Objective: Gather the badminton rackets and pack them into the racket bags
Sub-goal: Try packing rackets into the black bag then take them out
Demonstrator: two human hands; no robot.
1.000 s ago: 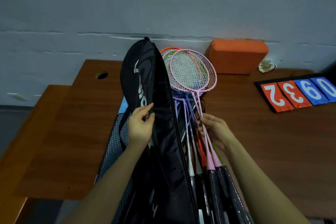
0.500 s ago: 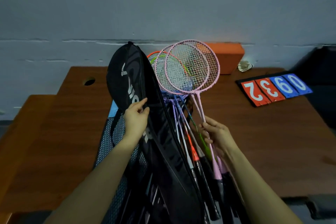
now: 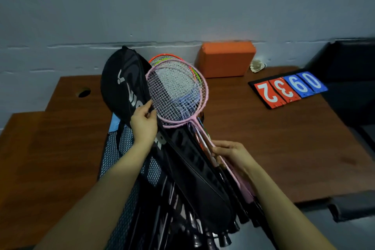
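Observation:
A black racket bag [image 3: 121, 85] with white lettering stands tilted on the brown table [image 3: 274, 138], its open edge facing right. My left hand [image 3: 144, 126] pinches that edge of the bag's flap. My right hand [image 3: 231, 156] grips a bundle of several rackets by their shafts. The pink racket [image 3: 176, 95] is on top, its head lying against the bag's opening; orange, green and purple frames show behind it. The handles run down toward me past the table's edge. A mesh bag [image 3: 113, 148] lies under the black one.
An orange block [image 3: 225, 61] sits at the wall behind the rackets, with a shuttlecock [image 3: 257, 66] to its right. A flip scoreboard [image 3: 288, 88] with red and blue number cards lies at the right. A cable hole [image 3: 84, 92] is in the table's left part.
The bundle of rackets has swung left and down, so the pink head now overlaps the bag's opening. My left hand has slid up the bag's edge. The view has shifted.

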